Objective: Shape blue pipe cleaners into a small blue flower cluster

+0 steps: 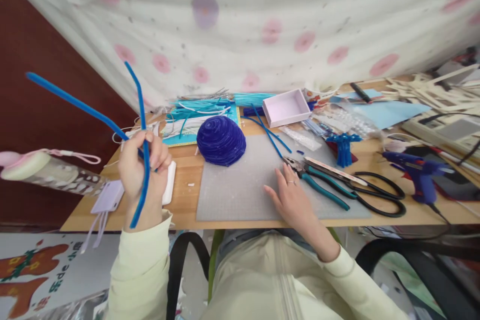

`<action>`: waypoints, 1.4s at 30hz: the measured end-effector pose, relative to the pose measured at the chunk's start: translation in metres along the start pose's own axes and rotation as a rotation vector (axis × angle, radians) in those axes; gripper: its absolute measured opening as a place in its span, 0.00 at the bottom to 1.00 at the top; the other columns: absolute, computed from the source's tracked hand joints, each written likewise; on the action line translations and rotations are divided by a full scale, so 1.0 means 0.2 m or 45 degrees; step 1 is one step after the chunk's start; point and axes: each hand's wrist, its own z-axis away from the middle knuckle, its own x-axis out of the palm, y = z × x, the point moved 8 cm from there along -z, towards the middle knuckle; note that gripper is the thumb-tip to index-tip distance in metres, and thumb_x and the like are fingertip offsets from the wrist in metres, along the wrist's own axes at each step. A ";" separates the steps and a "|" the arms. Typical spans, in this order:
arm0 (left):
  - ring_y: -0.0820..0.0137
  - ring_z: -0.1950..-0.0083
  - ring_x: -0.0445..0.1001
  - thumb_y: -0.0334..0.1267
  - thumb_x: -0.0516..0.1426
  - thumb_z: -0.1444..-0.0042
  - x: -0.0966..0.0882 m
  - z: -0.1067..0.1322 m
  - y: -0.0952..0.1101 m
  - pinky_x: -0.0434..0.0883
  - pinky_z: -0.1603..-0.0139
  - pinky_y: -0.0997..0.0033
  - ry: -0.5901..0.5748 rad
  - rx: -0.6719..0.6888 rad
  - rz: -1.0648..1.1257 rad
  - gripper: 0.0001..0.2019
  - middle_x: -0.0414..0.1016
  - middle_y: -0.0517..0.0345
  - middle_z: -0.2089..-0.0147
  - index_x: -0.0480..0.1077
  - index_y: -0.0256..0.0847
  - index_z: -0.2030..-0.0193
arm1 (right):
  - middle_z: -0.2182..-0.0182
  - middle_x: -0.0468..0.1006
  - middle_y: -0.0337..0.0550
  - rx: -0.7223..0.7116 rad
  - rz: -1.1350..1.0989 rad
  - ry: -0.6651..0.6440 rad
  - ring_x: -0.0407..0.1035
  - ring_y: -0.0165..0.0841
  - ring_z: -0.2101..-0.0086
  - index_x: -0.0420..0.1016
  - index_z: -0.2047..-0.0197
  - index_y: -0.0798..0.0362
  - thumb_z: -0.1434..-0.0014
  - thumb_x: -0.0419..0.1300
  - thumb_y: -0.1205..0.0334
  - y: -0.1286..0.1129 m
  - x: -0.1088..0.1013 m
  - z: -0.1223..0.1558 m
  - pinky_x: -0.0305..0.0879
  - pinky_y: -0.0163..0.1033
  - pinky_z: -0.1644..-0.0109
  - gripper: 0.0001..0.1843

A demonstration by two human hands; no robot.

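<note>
My left hand is raised over the table's left end and grips blue pipe cleaners; their ends stick up and to the left, and one end hangs below my wrist. My right hand rests flat on the grey cutting mat, fingers apart, holding nothing. Its fingertips lie just beside the teal-handled pliers. A dark blue dome wound from pipe cleaner sits at the mat's far left corner. More loose blue pipe cleaners lie across the mat's far edge.
Black-handled scissors lie right of the pliers, a blue glue gun further right. A pale open box, light blue strips and a bundle of blue stems sit at the back. A patterned tube overhangs the left edge.
</note>
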 end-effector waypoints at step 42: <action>0.83 0.83 0.53 0.52 0.71 0.55 0.11 0.17 -0.27 0.44 0.84 0.77 0.073 -0.147 -0.173 0.18 0.70 0.63 0.77 0.78 0.39 0.67 | 0.62 0.87 0.34 -0.784 -1.292 -1.061 0.80 0.28 0.65 0.84 0.52 0.43 0.30 0.54 0.47 -1.05 0.13 0.33 0.72 0.28 0.60 0.18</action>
